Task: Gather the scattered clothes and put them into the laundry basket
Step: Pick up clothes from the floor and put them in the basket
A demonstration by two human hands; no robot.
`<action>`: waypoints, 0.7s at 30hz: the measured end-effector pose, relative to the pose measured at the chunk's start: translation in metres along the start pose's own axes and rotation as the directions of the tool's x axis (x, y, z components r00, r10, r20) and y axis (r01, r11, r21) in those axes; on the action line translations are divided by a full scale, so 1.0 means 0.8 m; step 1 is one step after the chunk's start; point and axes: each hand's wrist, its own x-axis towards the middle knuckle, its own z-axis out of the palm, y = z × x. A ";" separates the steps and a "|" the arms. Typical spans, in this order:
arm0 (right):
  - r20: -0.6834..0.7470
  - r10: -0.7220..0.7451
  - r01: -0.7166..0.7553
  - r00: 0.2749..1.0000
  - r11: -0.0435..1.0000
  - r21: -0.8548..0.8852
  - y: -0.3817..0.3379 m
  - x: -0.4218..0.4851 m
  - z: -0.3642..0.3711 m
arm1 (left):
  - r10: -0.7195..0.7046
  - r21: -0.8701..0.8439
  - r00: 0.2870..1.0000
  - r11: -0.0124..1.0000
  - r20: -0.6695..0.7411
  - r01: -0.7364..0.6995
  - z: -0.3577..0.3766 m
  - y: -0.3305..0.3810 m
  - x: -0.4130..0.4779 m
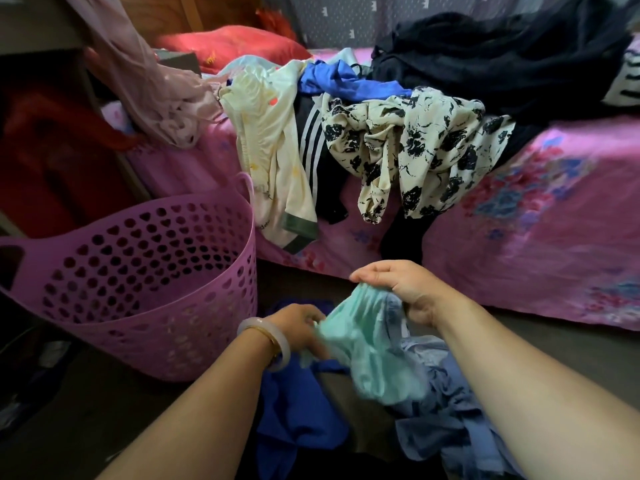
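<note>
While I lean over the floor, the bed (519,244) with its pink flowered sheet fills the far side of what I see, and everything else sits against it. On top of the bed lies a big dark garment (502,60), and in front of that, hanging over the bed's near edge, a cream blouse with black flowers (408,150), a black piece with white stripes (311,140) and a pale yellow top (273,161). A red pillow (228,46) rests at the bed's far left. The purple laundry basket (180,334) stands on the floor just beside the bed's left corner, its holed wall toward me. Below the bed's edge, a grey-blue garment (446,403) and a royal blue one (298,417) lie on the floor under my arms. Between my hands hangs the mint-green garment (374,355), lifted off the floor. My right hand (401,289) pinches its upper edge with curled fingers, and my left hand (298,323), bangle (273,344) on the wrist, grips its lower left part.
</note>
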 end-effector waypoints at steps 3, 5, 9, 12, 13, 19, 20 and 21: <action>0.109 0.021 -0.018 0.994 1.000 -0.025 -0.010 -0.005 0.013 | 0.144 -0.295 0.989 0.947 0.042 -0.125 -0.001 0.011 0.000; 0.191 0.043 -0.045 0.981 0.999 0.006 -0.016 -0.007 0.019 | 0.247 -0.468 0.969 0.856 0.002 -0.217 -0.001 0.020 0.002; 0.290 -0.007 0.017 0.957 0.999 -0.030 -0.027 -0.009 0.022 | 0.337 -0.500 0.927 0.782 -0.162 -0.372 0.001 0.037 -0.001; 0.252 -0.052 0.071 0.966 0.995 -0.067 -0.032 -0.009 0.024 | 0.314 -0.474 0.899 0.769 -0.304 -0.429 0.001 0.045 -0.007; 0.218 -0.069 0.088 0.973 0.993 -0.076 -0.033 -0.009 0.024 | 0.293 -0.474 0.887 0.761 -0.358 -0.443 0.000 0.049 -0.009; 0.234 -0.039 0.078 0.971 0.984 -0.158 -0.011 -0.007 0.022 | 0.185 -0.653 0.867 0.590 -0.462 -0.474 -0.017 0.063 -0.019; 0.243 -0.008 0.069 0.970 0.968 -0.242 -0.002 -0.005 0.021 | 0.184 -0.665 0.866 0.572 -0.466 -0.480 -0.020 0.064 -0.019; 0.210 0.011 0.065 0.978 0.934 -0.352 0.006 -0.003 0.022 | 0.185 -0.660 0.856 0.564 -0.484 -0.495 -0.024 0.065 -0.020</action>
